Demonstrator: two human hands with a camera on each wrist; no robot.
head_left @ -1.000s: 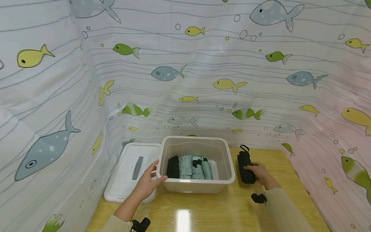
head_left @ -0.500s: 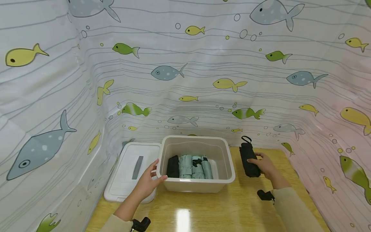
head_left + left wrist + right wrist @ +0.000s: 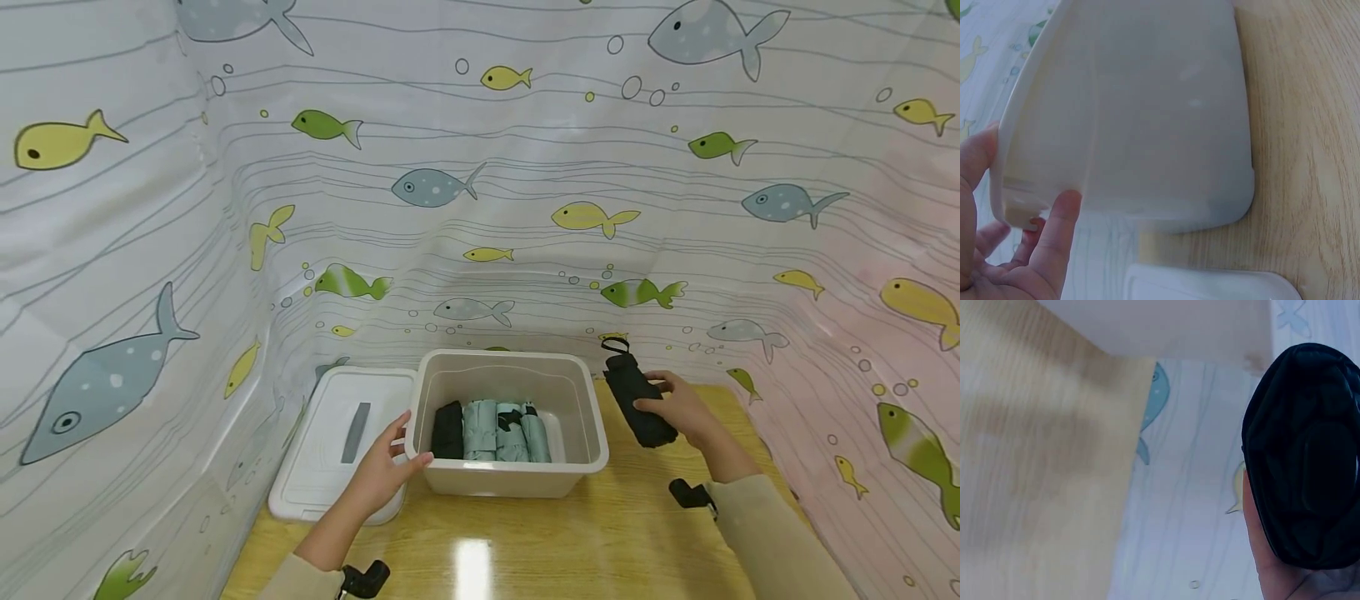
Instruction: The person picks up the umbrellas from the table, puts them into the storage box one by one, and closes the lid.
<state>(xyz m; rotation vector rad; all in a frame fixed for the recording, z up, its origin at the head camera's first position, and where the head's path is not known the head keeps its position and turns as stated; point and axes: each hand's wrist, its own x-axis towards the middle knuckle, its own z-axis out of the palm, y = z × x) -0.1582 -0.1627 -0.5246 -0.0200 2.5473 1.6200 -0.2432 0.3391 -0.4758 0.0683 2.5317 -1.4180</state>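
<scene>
Head view: the right hand (image 3: 678, 410) grips a folded black umbrella (image 3: 636, 402), fingers curled round its lower half, holding it tilted above the worktop (image 3: 622, 533) at 3 o'clock of the open storage bin (image 3: 512, 482). The umbrella's strap loop points toward 11 o'clock, close to the bin's right rim. The left hand (image 3: 384, 471) rests on the bin's near-left corner — thumb over the rim, fingers relaxed against the outer wall, as the left wrist view confirms.

Inside the bin, one black umbrella (image 3: 448, 432) and several pale green umbrellas (image 3: 501, 433) lie side by side; free floor remains at the right end. The white lid (image 3: 341, 442) lies at 9 o'clock of the bin.

Judged step: carrying the held umbrella to the bin. The next move would call for lifting it over the right rim and aligning it parallel to the packed row.
</scene>
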